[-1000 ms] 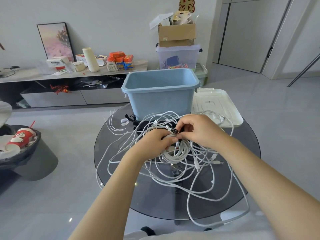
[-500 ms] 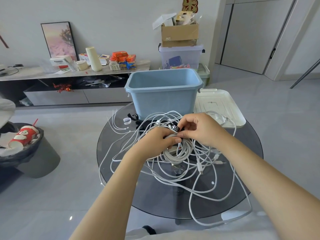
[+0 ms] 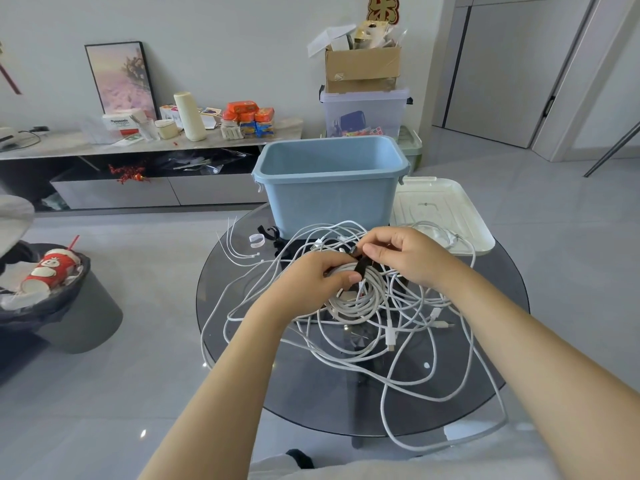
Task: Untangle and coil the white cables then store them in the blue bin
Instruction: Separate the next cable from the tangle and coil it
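Observation:
A tangle of white cables sprawls over the round dark glass table, one loop hanging off the near edge. In its middle a coiled white cable is held by my left hand, thumb pressing a black strap against the coil. My right hand pinches the strap's upper end. The blue bin stands open behind the hands, at the table's far side; its visible inside holds nothing.
A white lid lies right of the bin. White zip ties and a small clear ring lie at the table's left. A trash bin stands on the floor at left, a low cabinet behind.
The black strap now shows wrapped further down across the coil under my left thumb. Both hands stay over the coil; the view has shifted slightly.

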`<state>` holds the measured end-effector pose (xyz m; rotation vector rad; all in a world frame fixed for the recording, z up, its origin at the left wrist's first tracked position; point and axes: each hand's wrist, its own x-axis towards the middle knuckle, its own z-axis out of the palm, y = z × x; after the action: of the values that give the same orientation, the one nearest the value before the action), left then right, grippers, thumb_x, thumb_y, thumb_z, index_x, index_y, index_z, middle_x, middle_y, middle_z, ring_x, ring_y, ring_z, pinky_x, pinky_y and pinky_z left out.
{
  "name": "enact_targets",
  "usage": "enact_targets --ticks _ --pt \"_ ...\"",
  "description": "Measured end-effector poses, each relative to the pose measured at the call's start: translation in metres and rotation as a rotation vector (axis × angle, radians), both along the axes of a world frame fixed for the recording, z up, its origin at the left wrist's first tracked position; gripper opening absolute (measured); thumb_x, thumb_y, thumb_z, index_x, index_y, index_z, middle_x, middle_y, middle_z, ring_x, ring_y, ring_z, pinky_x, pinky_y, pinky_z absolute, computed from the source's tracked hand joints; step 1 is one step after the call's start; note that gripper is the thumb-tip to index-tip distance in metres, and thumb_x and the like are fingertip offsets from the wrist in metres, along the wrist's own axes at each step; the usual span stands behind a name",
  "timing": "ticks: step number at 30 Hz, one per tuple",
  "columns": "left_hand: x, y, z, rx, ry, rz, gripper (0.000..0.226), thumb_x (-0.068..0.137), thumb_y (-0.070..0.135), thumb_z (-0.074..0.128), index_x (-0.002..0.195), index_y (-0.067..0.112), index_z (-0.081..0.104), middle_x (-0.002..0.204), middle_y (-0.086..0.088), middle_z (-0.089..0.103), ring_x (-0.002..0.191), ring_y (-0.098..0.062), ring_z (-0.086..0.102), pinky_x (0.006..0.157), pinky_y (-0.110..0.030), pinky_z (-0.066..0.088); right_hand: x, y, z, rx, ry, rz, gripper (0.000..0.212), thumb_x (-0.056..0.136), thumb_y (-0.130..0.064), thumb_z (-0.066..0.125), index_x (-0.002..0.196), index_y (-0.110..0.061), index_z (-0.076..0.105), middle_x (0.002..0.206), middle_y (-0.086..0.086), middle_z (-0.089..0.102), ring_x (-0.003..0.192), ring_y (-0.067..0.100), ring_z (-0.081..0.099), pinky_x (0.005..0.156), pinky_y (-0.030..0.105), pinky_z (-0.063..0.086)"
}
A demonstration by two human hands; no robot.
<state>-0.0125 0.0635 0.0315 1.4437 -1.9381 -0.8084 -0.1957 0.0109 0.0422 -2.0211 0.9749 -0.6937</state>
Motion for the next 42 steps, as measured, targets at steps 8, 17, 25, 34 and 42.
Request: enact_targets --ticks 8,17,25,34,42 --pt "-0.001 0.002 0.005 -0.056 0.157 0.046 0.017 0.092 0.020 0.060 0.105 0.028 0.067 0.086 0.009 0.069 0.077 -0.002 0.061 0.072 -0.014 0.045 0.001 -0.003 -0.008 0.327 -0.318 0.001 0.010 0.089 -0.018 0.057 0.090 -0.010 0.063 0.080 -0.001 0.067 0.075 0.007 0.061 0.076 0.018 0.049" --pt "-0.004 -0.001 0.005 -0.100 0.188 0.039 0.020 0.091 0.022 0.059 0.108 0.027 0.067 0.096 0.007 0.072 0.093 -0.008 0.066 0.087 -0.026 0.050 0.011 0.002 -0.006 0.744 -0.708 -0.034 0.014 0.090 -0.007 0.052 0.084 -0.001 0.063 0.064 0.008 0.067 0.052 0.014 0.062 0.050 0.022 0.053" --pt "-0.012 0.002 0.005 -0.370 0.064 0.174 0.024 0.087 0.016 0.066 0.111 0.018 0.070 0.096 0.003 0.070 0.086 -0.004 0.057 0.076 -0.004 0.038 0.019 0.003 -0.002 0.762 -0.802 -0.129 0.012 0.090 -0.005 0.054 0.082 0.000 0.062 0.056 0.006 0.064 0.043 0.011 0.057 0.044 0.019 0.049" --pt "-0.017 0.003 0.003 -0.462 0.137 0.171 0.039 0.085 0.013 0.065 0.122 0.025 0.064 0.092 0.007 0.069 0.085 -0.003 0.059 0.079 -0.009 0.043 0.021 0.003 -0.004 0.790 -0.869 -0.163 0.010 0.080 -0.011 0.061 0.083 -0.002 0.060 0.055 0.005 0.062 0.042 0.012 0.055 0.043 0.018 0.048" --pt "-0.018 0.003 0.006 -0.393 0.108 0.259 0.024 0.088 0.007 0.060 0.107 0.019 0.070 0.082 0.016 0.065 0.081 -0.005 0.061 0.074 -0.007 0.042 0.018 0.000 -0.004 0.696 -0.771 -0.136 0.024 0.097 -0.024 0.046 0.090 -0.009 0.063 0.079 0.006 0.065 0.069 0.017 0.061 0.072 0.028 0.054"
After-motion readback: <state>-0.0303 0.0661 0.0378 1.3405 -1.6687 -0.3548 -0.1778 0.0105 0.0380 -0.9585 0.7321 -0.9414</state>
